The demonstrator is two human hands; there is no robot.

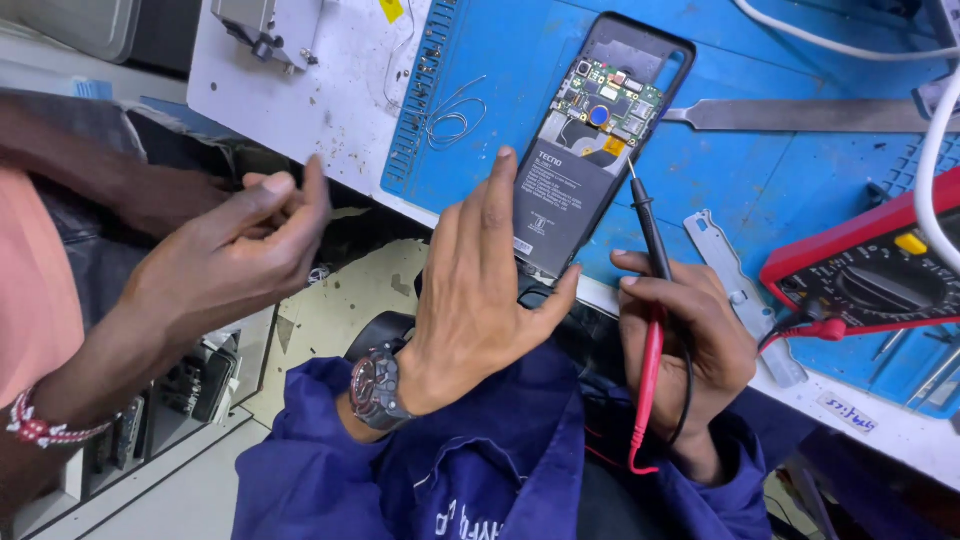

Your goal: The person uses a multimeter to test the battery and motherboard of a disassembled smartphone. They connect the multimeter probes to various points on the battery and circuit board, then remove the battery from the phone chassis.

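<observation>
while left hand [480, 290] spreads open at phone [598, 140] edge, right hand [680, 340] grips probes [652, 300] (bench edge close).

Matt blue rubbery mat [760, 190], bare metal strip [800, 115], glossy red plastic meter [850, 270], matt grey battery [560, 200].

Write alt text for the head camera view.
The right hand holds a black probe with its tip at the circuit board of an opened phone on a blue mat, while the left hand steadies the phone. A red multimeter sits right; another person's hand is left.
</observation>
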